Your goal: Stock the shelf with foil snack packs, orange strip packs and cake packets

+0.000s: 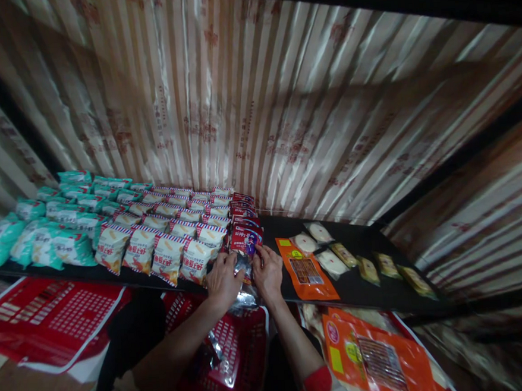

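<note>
My left hand [223, 280] and my right hand [268, 271] are at the front edge of a black shelf [269, 224]. Between them is a shiny snack packet [243, 262], partly covered by my fingers. Both hands are closed on its sides. Just behind it runs a row of dark red and purple snack packets [245, 235]. To the left of my hands stand several white snack bags [168, 255] with striped tops. An orange packet [308, 269] with a clear window lies flat to the right of my right hand.
Teal snack bags [70, 246] fill the shelf's left end. White round packaged items [332, 264] and small yellow packets [368, 271] lie on the right. Below are red bags [57, 317] and more orange packets [380, 360]. Striped sheeting [218, 91] hangs behind; dark frame bars flank it.
</note>
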`<state>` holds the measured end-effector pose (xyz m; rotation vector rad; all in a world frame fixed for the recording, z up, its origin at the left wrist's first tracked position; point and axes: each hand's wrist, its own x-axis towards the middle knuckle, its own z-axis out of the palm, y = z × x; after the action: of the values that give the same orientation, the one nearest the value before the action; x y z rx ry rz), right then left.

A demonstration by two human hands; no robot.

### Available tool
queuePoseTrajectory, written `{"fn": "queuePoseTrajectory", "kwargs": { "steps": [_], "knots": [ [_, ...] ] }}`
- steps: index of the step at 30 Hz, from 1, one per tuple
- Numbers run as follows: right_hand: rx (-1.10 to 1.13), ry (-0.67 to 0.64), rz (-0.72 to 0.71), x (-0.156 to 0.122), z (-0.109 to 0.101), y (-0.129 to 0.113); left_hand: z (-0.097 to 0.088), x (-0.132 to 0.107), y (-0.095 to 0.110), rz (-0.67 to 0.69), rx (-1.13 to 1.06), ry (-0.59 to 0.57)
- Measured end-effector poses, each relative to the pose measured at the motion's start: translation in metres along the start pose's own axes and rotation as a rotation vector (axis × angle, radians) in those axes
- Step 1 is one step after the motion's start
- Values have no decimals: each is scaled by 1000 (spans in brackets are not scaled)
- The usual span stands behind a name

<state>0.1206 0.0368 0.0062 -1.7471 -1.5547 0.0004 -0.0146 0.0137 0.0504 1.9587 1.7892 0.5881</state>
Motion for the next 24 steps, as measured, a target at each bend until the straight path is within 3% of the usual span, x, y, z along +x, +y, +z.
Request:
{"fn": "queuePoseTrajectory", "kwargs": {
  "steps": [4,11,15,24],
  "knots": [
    [-69,-10,-113,5,-1,-7,3,-1,0,0,20,4],
    [-78,-192,-262,29,4,-23,11,0,-2,31,34,38],
    [-131,-283,-283,37,13,-27,13,-1,-3,26,24,46],
    [-212,-357,-256,40,19,-25,16,-3,-4,55,35,134]
  ]
}}
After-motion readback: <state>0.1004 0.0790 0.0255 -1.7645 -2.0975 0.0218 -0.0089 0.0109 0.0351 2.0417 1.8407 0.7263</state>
